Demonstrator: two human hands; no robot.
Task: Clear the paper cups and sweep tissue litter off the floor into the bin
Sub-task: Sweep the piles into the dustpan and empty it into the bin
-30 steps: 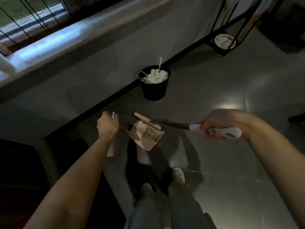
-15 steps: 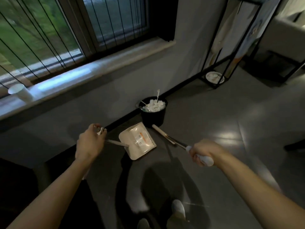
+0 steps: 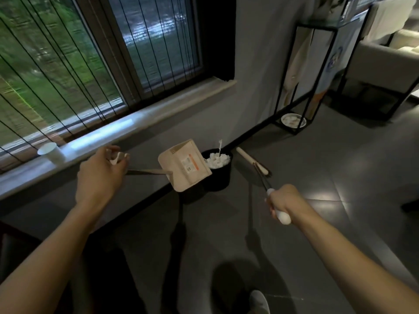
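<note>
You've raised the dustpan (image 3: 184,165) beside the tissue-filled bin (image 3: 218,180). Your left hand (image 3: 99,175) fingers grip its handle, and your right hand (image 3: 283,200) grips the brush (image 3: 250,160). One paper cup (image 3: 51,152) stands on the windowsill (image 3: 140,118).

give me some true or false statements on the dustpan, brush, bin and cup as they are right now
1. The left hand holds the dustpan by its handle. True.
2. The bin is empty. False: white tissue fills it up to the rim.
3. The right hand grips the handle of the brush. True.
4. The paper cup lies on the floor. False: it stands upright on the windowsill.
5. The dustpan lies flat on the floor. False: it is held off the floor, tilted, next to the bin.
</note>
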